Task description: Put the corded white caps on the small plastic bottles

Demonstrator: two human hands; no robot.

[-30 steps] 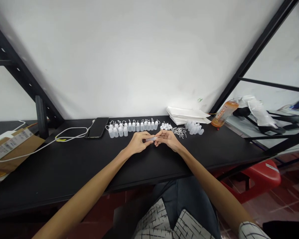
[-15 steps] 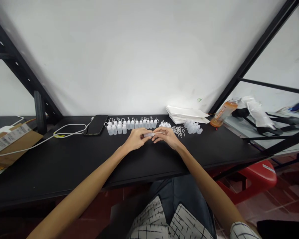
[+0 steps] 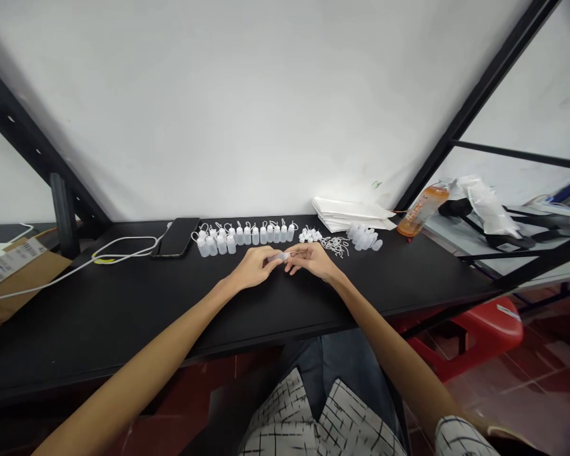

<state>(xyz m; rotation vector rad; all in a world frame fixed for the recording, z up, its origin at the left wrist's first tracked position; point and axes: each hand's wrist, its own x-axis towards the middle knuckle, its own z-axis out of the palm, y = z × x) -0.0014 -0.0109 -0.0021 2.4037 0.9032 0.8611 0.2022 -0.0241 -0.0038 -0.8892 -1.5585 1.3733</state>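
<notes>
My left hand [image 3: 255, 266] is closed around a small translucent squeeze bottle [image 3: 276, 257], held on its side just above the black table. The bottle's white capped end points right, towards my right hand [image 3: 315, 261]. There the fingers pinch a thin white strap [image 3: 295, 253] by the cap; the fingers partly hide it. Behind my hands stand several filled-in rows of capped small bottles [image 3: 231, 243] with looped straps. Close beyond my right hand lie a pile of white caps [image 3: 310, 235], a heap of loose white straps [image 3: 335, 244] and a cluster of uncapped bottles [image 3: 362, 237].
A black phone [image 3: 176, 237] and a white cable [image 3: 128, 252] lie to the left, near a cardboard box [image 3: 26, 272]. White paper sheets [image 3: 351, 212] rest against the wall. An orange drink bottle [image 3: 422, 209] leans by the black frame at right. A red stool [image 3: 484, 329] stands below.
The view has shifted slightly. The squeeze bottle has tilted, its cap end now a little higher, and my right fingers have moved slightly around the cap end. Both hands keep their hold.
</notes>
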